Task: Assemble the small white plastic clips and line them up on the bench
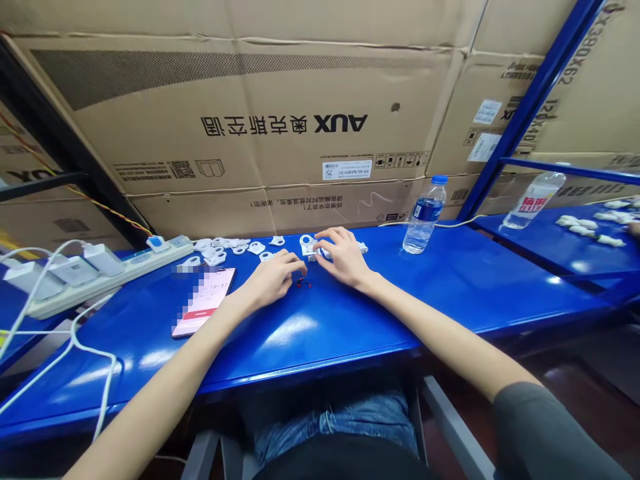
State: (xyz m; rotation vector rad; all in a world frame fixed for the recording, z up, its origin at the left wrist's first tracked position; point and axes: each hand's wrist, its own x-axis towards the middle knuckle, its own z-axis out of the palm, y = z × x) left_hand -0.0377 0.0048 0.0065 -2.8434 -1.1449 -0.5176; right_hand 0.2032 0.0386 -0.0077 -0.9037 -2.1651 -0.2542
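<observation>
My left hand is over the blue table with its fingers curled in and closed; whatever they hold is hidden. Just below its fingertips is a tiny red and black piece, too small to name. My right hand hovers opposite, fingers bent and apart, their tips beside a white plastic part with a round hole. More white parts show partly behind this hand. Several similar white ring-shaped parts lie loosely grouped left of my hands, and one is partly behind my left hand.
A phone lies left of my left forearm. Beyond it are a power strip with chargers and white cables. A water bottle stands to the right, another bottle farther off. Large cardboard boxes wall the back.
</observation>
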